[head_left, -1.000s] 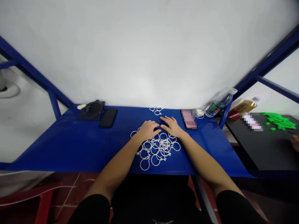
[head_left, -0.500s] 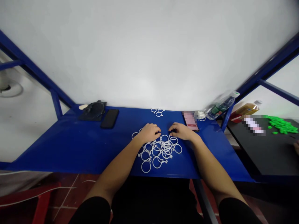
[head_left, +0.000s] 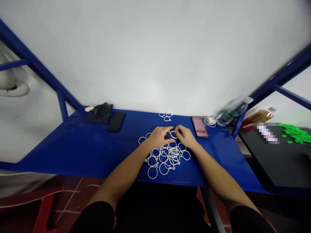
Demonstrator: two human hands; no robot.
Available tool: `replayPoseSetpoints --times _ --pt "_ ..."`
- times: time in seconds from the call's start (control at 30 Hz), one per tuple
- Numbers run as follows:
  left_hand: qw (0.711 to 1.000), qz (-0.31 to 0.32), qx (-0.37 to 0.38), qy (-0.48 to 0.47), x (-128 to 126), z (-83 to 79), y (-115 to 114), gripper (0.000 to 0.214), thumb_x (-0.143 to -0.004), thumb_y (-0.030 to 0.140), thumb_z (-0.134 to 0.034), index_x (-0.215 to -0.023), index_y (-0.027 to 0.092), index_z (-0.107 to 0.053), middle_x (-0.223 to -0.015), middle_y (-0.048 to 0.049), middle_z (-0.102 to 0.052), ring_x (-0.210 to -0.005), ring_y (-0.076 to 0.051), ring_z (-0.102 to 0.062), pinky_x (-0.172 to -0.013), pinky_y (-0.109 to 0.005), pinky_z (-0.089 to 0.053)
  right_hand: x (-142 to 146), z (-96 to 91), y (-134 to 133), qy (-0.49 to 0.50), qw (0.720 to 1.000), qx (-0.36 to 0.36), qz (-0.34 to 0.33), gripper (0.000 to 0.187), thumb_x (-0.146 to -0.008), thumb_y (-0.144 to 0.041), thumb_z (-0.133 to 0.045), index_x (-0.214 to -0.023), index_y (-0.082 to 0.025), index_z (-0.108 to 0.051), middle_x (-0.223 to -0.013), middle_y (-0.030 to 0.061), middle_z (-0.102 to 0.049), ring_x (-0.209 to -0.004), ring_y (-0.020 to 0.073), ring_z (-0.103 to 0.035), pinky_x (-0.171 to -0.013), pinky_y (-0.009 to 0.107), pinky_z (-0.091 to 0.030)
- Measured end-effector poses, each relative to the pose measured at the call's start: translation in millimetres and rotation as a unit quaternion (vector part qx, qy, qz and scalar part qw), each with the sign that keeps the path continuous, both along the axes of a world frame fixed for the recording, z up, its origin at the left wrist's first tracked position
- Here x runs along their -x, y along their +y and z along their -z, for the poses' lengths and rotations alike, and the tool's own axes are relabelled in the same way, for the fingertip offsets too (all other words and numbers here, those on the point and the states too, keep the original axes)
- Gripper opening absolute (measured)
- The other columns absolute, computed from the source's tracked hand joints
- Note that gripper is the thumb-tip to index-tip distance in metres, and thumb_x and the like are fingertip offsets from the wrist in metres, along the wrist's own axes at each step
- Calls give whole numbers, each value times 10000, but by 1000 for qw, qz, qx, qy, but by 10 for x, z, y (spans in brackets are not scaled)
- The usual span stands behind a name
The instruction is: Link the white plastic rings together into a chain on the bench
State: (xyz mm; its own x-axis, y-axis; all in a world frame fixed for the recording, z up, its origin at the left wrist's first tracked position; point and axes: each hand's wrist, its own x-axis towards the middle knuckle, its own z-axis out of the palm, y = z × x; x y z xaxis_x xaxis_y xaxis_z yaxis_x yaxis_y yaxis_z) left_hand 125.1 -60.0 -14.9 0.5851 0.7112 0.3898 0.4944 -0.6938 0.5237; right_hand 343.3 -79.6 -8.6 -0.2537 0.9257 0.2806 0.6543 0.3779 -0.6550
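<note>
A white plastic ring is pinched between the fingers of my right hand, above the far side of a loose pile. My left hand faces it from the left, thumb and forefinger spread apart around the ring's near edge; whether they touch it is hard to see. Below both hands, the pile of white rings with small clasp-like tabs lies on the blue table, several overlapping. Part of the pile is hidden under my left hand. Farther back, 3 more rings sit together near the wall.
A black phone and a crumpled black bag lie at back left. On the right are a lit phone, a white cable and a water bottle. A black table beside holds green pieces.
My right hand has moved slightly left and now holds a ring up. My left hand has shifted right, its thumb and forefinger opening toward that ring. The view has tilted slightly.
</note>
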Motion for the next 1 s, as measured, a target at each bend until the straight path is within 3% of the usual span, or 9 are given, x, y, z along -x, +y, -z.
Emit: replayPoseSetpoints --times 0.13,0.33,0.53,0.73,0.9,1.0 --pt "1000 -2 -23 16 -12 -12 -7 371 -926 438 -736 -1218 214 -689 -1047 -58 -766 -936 -230 -707 -915 -423 -501 14 1 -1 79 997 12 -9 218 -978 -413 -602 -900 -219 -666 -756 8 -671 -635 163 -578 -601 284 -454" --pt "998 -49 -25 -16 16 -40 19 349 -924 329 -681 -1255 219 -683 -966 -39 -753 -849 -200 -694 -868 -403 -512 0 51 18 202 977 63 -28 376 -955 -557 -648 -1117 -228 -731 -902 50 -766 -697 186 -674 -665 326 -569" --pt "998 -45 -33 -22 17 24 40 378 -907 367 -712 -1245 200 -682 -1036 -61 -767 -903 -217 -712 -914 -412 -507 -7 64 -3 131 991 14 -28 327 -985 -504 -619 -1089 -231 -766 -878 58 -779 -735 209 -719 -712 347 -587" --pt "999 -36 -23 2 6 4 29 233 -907 375 -702 -1090 237 -739 -898 -12 -763 -850 -199 -711 -894 -389 -495 19 19 -25 64 996 -27 -48 269 -1023 -416 -566 -1046 -240 -769 -933 67 -791 -844 230 -743 -824 374 -588" --pt "992 -107 -40 47 69 48 111 326 -894 367 -710 -1198 250 -725 -1033 -56 -762 -981 -256 -692 -943 -446 -488 -12 73 23 30 998 -35 -35 308 -1009 -429 -598 -1228 -252 -723 -1016 60 -785 -882 225 -730 -827 367 -579" --pt "982 -164 -51 83 156 107 199 351 -896 375 -721 -1224 251 -719 -1114 -94 -729 -1042 -293 -669 -948 -470 -487 -40 83 47 -2 999 -39 -30 317 -997 -430 -604 -1223 -245 -728 -987 65 -777 -831 221 -712 -791 362 -568"
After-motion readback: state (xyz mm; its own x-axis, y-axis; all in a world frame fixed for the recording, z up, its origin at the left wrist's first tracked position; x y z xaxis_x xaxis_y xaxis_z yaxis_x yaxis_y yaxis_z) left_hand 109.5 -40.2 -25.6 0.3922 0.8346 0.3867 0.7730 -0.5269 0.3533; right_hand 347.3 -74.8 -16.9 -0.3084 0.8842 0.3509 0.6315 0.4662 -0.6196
